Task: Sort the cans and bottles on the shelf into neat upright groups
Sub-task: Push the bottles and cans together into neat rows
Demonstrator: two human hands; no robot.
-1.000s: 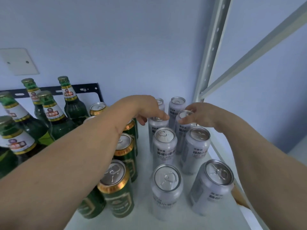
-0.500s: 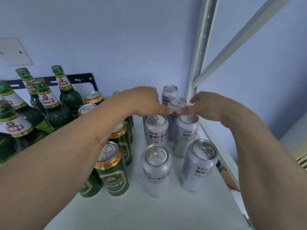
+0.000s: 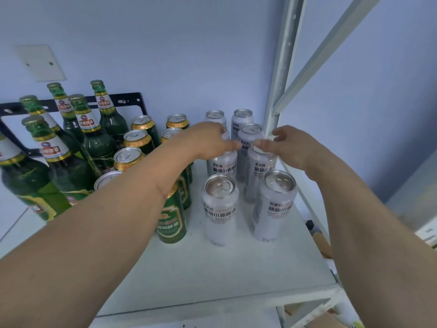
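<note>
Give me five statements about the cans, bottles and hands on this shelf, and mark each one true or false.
1. The silver aluminium cans stand upright in two rows beside the white metal shelf post. True.
2. The green glass bottles lie flat on the white shelf board. False: they stand at its left.
3. The left hand rests on a silver can top. True.
4. The right hand grips a green bottle. False: its fingers touch a silver can top.
5. The green cans with gold rims stand between bottles and silver cans. True.
</note>
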